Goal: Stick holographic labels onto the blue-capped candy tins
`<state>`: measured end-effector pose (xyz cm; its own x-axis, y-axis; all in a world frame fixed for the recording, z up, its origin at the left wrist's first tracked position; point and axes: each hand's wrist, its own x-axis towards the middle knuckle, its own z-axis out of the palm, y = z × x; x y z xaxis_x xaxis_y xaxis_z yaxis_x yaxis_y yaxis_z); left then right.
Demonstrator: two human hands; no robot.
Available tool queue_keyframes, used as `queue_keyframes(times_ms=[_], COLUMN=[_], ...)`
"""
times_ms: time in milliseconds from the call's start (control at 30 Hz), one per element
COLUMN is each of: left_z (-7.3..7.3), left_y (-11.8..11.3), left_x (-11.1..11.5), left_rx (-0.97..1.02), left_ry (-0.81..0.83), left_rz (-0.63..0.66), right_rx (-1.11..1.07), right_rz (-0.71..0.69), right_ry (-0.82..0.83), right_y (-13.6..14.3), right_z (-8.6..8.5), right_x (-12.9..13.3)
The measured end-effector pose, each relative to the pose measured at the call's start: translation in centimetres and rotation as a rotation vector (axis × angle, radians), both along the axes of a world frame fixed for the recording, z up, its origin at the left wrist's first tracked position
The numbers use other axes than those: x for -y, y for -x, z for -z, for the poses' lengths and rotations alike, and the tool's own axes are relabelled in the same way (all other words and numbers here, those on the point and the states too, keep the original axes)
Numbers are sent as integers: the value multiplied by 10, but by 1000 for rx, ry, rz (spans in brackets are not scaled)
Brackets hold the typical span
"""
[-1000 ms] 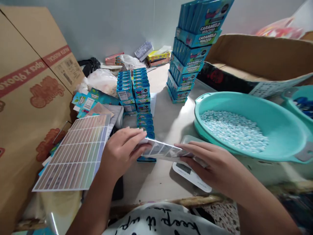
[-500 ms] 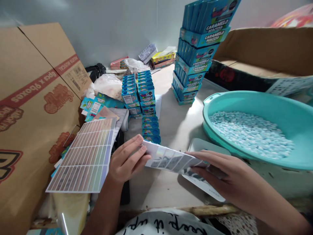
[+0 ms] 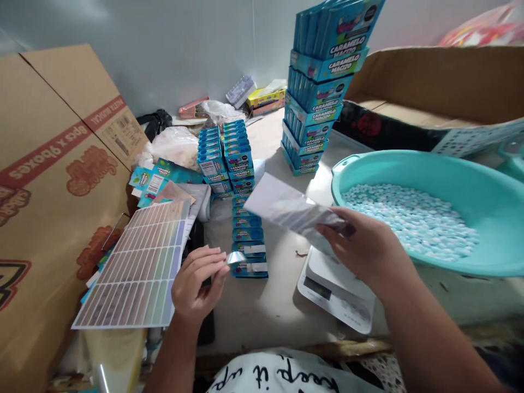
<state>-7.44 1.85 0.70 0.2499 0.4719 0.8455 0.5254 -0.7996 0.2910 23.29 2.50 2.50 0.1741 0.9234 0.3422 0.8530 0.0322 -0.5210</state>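
Note:
Between the fingertips of my left hand is a small shiny sticker, just left of a row of flat blue packs. The two nearest packs carry pale strips. My right hand grips a sheet of silvery stickers, raised and tilted above a white scale. A large sheet of holographic stickers lies left of my left hand. Behind the row stand stacked blue candy boxes.
A tall stack of blue boxes rises at the back. The turquoise basin at the right holds pale blue candies. Cardboard boxes stand left and back right. Plastic bags lie at the back left.
My hands have moved apart. The sheet in my right hand has turned and risen, while my left hand has let go of it and now holds a small sticker. The scale and nearest packs are uncovered.

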Motion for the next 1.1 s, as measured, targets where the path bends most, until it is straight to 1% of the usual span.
queue_keyframes(times_ms=[67,100,167,233,267,300,333,400,467,500,567,633,733,800,867,933,967,1033,1100], left_z=[4,4,2,-3,-5,-7,-8,-9,-8,-7,-4,0,5,5,4,2,2,1,3], left_y=[-1,-3,-8,-16,-21,-25,-30,-40,-47,-50,-54,-57,-58,-59,-59,-59,-59,-59,-60], left_x=[3,3,0,-7,-11,-17,-22,-33,-43,-47,-53,-57,-61,-62,-62,-62,-61,-61,-61], left_rx=[106,149,181,178,178,189,212,261,303,322,353,379,397,377,303,192,133,30,-46], left_ry=[110,192,406,651,762,853,918,993,1020,1032,1056,1082,1116,1121,1103,1029,976,880,845], left_rz=[-41,-63,-112,-148,-153,-147,-138,-121,-117,-110,-83,-55,-43,-62,-106,-164,-189,-221,-230], right_rx=[82,105,109,108,104,84,35,-161,-381,-461,-546,-620,-796,-910,-981,-1000,-972,-817,-569], right_rz=[116,157,196,197,171,116,33,-182,-357,-407,-455,-446,-411,-398,-369,-327,-310,-276,-254], right_ry=[33,67,118,113,80,40,8,0,74,123,201,229,205,200,219,229,227,207,178], right_y=[2,4,11,20,25,31,37,50,61,65,72,77,80,81,81,81,81,82,84], right_z=[2,4,9,13,14,15,14,13,13,14,20,28,39,45,49,53,55,57,57], right_x=[-17,-25,-40,-47,-47,-45,-42,-33,-26,-25,-26,-31,-40,-43,-44,-45,-45,-44,-44])
